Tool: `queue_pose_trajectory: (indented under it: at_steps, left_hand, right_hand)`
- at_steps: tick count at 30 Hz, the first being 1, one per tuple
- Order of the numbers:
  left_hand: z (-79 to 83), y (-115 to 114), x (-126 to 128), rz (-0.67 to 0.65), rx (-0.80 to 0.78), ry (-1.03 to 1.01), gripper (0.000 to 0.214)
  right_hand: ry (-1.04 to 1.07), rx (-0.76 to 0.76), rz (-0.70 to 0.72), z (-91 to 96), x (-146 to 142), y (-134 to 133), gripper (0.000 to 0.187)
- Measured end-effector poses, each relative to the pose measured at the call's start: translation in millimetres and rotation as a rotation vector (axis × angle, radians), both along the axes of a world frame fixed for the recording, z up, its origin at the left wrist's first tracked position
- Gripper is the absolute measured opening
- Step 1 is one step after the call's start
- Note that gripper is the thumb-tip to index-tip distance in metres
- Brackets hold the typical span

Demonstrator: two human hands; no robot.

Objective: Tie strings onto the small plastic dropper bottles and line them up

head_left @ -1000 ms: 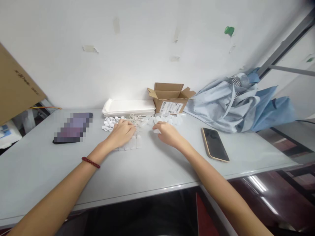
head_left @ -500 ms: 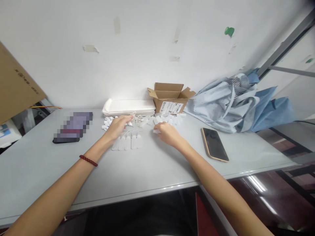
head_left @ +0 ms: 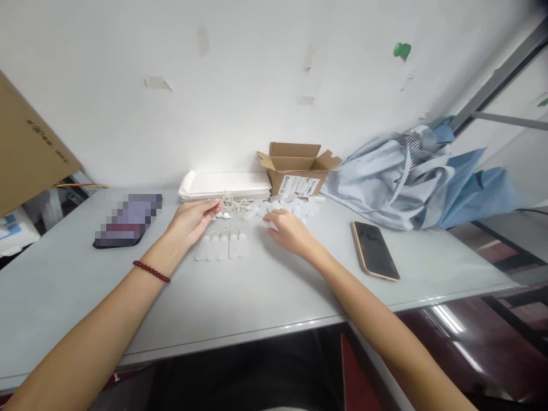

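Note:
Over the small white pieces point(head_left: 225, 215), my left hand point(head_left: 190, 222) is closed, its thumb and fingertips pressed together beside a tangle of thin white cord point(head_left: 233, 202). What it pinches is too small to name. My right hand point(head_left: 289, 229) has curled fingers at the near edge of a pile of translucent plastic pieces point(head_left: 302, 208); anything between its fingertips is hard to make out. Between the hands, several flat translucent tags point(head_left: 222, 247) with thin strings lie side by side in a row on the grey table point(head_left: 240, 302).
Behind the pieces stand a stack of white flat packs point(head_left: 226, 184) and an open cardboard box point(head_left: 297, 174) against the wall. A phone point(head_left: 375, 251) lies to the right, a pixelated dark object point(head_left: 128, 221) to the left. Light blue cloth bags point(head_left: 385, 177) slump at back right.
My left hand has drawn back a little to the left and turned so its palm side shows more, now covering most of the white pieces there. My right hand has shifted only slightly.

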State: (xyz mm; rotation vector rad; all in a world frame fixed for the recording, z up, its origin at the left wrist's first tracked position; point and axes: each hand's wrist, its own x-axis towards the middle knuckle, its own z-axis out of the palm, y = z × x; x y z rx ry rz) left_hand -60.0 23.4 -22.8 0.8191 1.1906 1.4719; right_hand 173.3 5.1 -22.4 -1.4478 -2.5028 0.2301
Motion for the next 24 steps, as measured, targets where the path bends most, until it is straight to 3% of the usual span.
queue_pose_trajectory:
  at_steps: [4,9,14,20,24]
  left_hand:
    - [3.4,-3.5,3.8,0.068,0.002,0.058,0.004]
    - [3.3,-5.1,7.5,0.058,-0.005,0.115,0.005]
    - [9.0,-7.2,10.2,-0.044,0.066,-0.015,0.004]
    - [16.8,-22.3,18.3,-0.217,0.078,0.065,0.016]
    - [17.6,-29.5,23.5,-0.242,0.085,0.077,0.020]
  right_hand:
    - [0.013,-0.007,0.001,1.5,-1.3,-1.3,0.032]
    - [0.034,-0.008,0.005,1.9,-2.5,-2.8,0.033]
    - [0.198,0.036,0.022,-1.0,-3.9,-1.4,0.027]
    - [0.573,-0.043,0.052,-0.2,-9.0,-5.2,0.027]
    - [0.649,-0.063,0.069,-1.3,-10.6,-6.8,0.032]
